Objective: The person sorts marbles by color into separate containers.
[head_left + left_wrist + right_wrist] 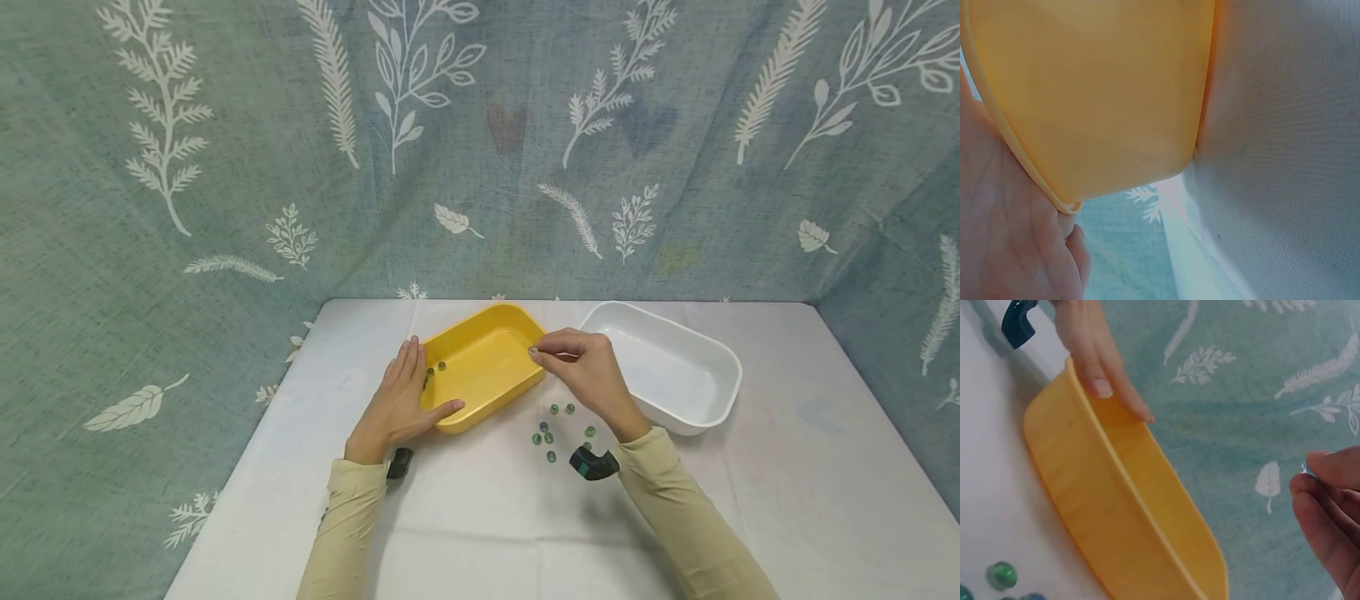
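Note:
Between thumb and fingertips, my right hand point(592, 372) pinches a small glass marble point(533, 351). It hovers at the right end of a yellow plastic tray point(487, 362), and the right wrist view shows the marble point(1304, 467) partly covered by the fingers. My left hand point(396, 406) rests on the tray's left end, its fingers straight along the rim and its thumb over the near edge. Inside that end lie several marbles point(442, 366), some close to the fingers. Several green and bluish marbles point(548, 437) are scattered on the table below my right hand.
Behind my right forearm stands a white tray point(686, 367), its near-left side partly covered by the hand. A white cloth point(480, 517) covers the table. A patterned green-blue curtain point(480, 183) hangs behind. Each wrist carries a dark camera mount point(594, 463).

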Action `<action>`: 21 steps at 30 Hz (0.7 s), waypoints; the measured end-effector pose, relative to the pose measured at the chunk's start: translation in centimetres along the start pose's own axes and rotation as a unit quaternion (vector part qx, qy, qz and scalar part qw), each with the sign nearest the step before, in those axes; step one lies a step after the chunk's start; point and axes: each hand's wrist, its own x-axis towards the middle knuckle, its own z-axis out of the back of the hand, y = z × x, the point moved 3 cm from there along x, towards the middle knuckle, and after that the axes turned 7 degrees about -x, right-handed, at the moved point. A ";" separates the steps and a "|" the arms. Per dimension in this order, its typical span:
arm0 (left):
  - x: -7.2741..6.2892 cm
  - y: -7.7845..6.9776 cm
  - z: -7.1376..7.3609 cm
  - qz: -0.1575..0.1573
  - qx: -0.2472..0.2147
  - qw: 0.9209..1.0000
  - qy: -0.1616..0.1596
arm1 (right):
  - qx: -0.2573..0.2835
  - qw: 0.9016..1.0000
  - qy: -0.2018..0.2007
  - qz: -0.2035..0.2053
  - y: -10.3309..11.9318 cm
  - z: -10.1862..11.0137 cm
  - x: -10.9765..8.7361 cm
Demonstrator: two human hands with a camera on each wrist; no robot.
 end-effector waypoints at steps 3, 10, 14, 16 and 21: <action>0.0 0.0 0.0 -0.001 0.000 1.000 0.000 | 0.003 1.000 0.001 0.003 0.4 -0.2 0.7; 0.1 0.2 -0.1 0.005 0.001 1.000 0.004 | 0.015 1.000 0.009 0.010 1.1 -0.7 2.1; 0.1 0.3 -0.1 0.011 0.001 1.000 0.008 | 0.013 1.000 0.012 0.014 1.5 -1.1 2.8; 0.1 0.3 -0.1 0.010 0.000 1.000 0.008 | 0.015 1.000 0.013 0.015 1.6 -1.4 3.1; 0.2 0.3 -0.2 0.011 -0.003 1.000 0.008 | 0.020 0.999 0.021 0.022 2.1 -2.1 3.6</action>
